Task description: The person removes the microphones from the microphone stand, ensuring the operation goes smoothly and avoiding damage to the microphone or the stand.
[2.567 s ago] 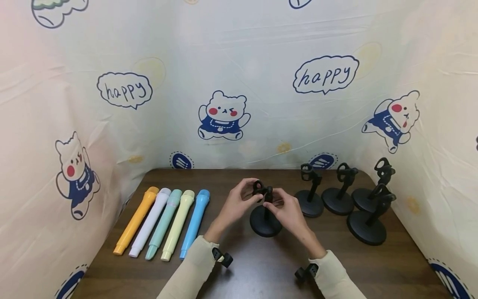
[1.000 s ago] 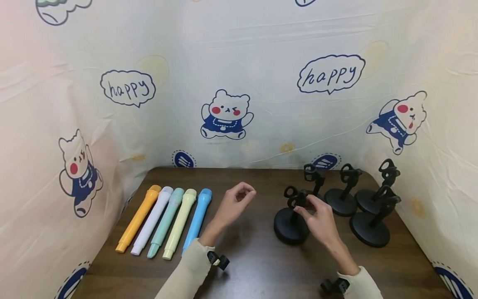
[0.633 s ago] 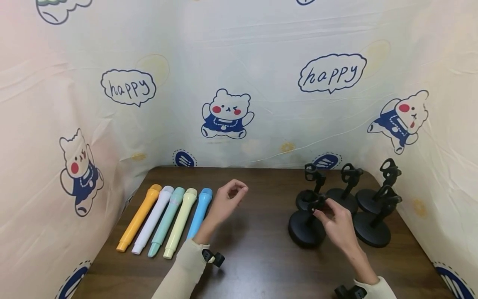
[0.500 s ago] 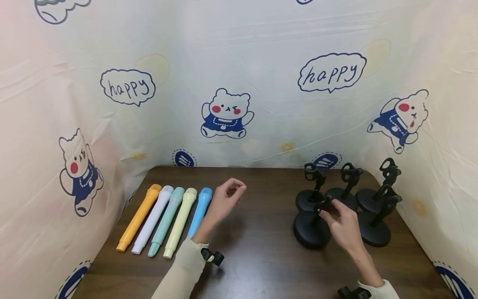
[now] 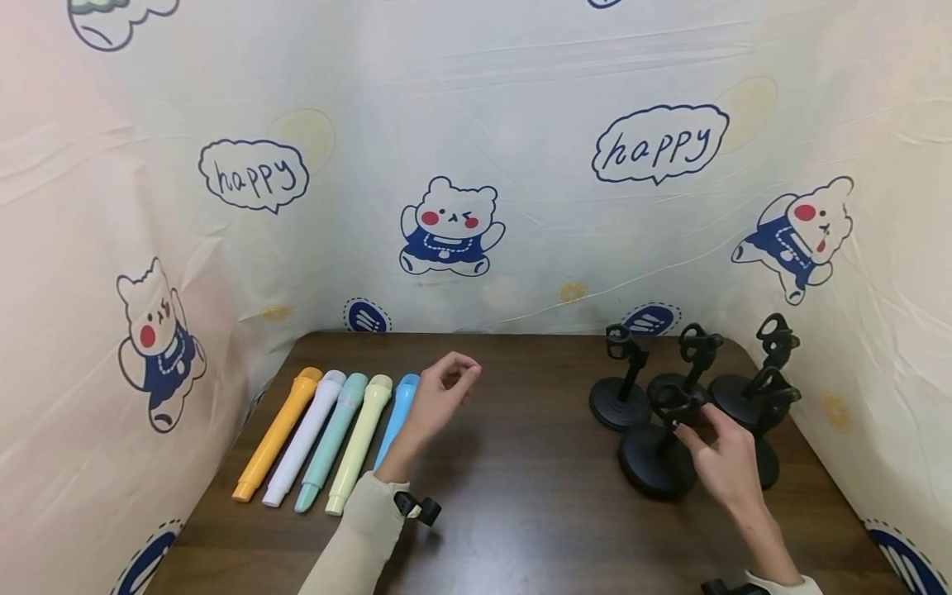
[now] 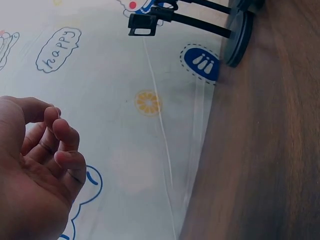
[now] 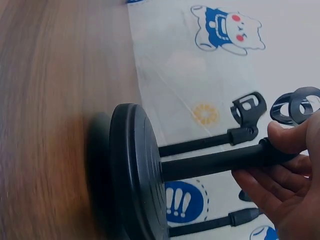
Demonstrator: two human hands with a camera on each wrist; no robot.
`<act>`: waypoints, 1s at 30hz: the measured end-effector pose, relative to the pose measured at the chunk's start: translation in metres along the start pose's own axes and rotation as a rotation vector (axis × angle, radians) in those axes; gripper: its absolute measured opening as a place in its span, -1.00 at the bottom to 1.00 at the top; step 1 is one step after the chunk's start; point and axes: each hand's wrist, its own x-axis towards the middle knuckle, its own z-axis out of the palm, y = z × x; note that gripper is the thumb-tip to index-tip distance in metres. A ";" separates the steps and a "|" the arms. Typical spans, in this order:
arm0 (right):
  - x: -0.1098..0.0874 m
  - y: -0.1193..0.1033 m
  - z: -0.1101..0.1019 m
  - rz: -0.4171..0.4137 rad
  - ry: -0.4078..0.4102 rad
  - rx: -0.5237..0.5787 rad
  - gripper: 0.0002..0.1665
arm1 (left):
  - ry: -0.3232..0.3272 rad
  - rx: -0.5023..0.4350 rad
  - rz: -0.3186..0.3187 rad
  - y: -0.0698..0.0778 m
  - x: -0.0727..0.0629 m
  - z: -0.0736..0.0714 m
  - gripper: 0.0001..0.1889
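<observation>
My right hand [image 5: 721, 459] pinches the upper post of a black desktop microphone stand [image 5: 653, 469] between thumb and fingers. In the right wrist view its round base [image 7: 132, 170] seems to hover just off the table, a dark shadow beside it; the ring clip [image 7: 300, 105] is partly hidden by the hand. Over the table's middle, beside the blue microphone [image 5: 399, 409], my left hand [image 5: 437, 401] hangs with loosely curled fingers and holds nothing. The left wrist view also shows these fingers [image 6: 67, 132] bare.
Several similar stands surround the held one: one behind-left [image 5: 619, 405], one behind [image 5: 695, 343], one back right [image 5: 732, 397], one right [image 5: 769, 463], partly covered by my hand. Orange [image 5: 275, 434], lavender [image 5: 303, 442], green [image 5: 330, 442] and pale yellow [image 5: 359, 446] microphones lie left.
Both hands were at the stand in mid-table. The left hand let go and drew back left; the right hand carried the stand rightward, near the other stands.
</observation>
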 end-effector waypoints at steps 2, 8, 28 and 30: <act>-0.001 0.003 -0.003 0.016 -0.002 -0.009 -0.88 | -0.002 0.003 -0.006 -0.001 0.000 -0.001 -0.76; -0.002 0.013 -0.007 0.051 -0.006 -0.023 -0.86 | -0.005 -0.004 -0.022 -0.002 0.001 -0.002 -0.76; 0.001 0.014 -0.005 0.032 -0.068 -0.096 -0.66 | -0.036 0.032 -0.072 -0.019 -0.002 -0.007 -0.74; 0.000 0.007 -0.006 0.016 -0.034 -0.096 -0.54 | -0.033 0.038 -0.083 -0.019 -0.003 -0.008 -0.76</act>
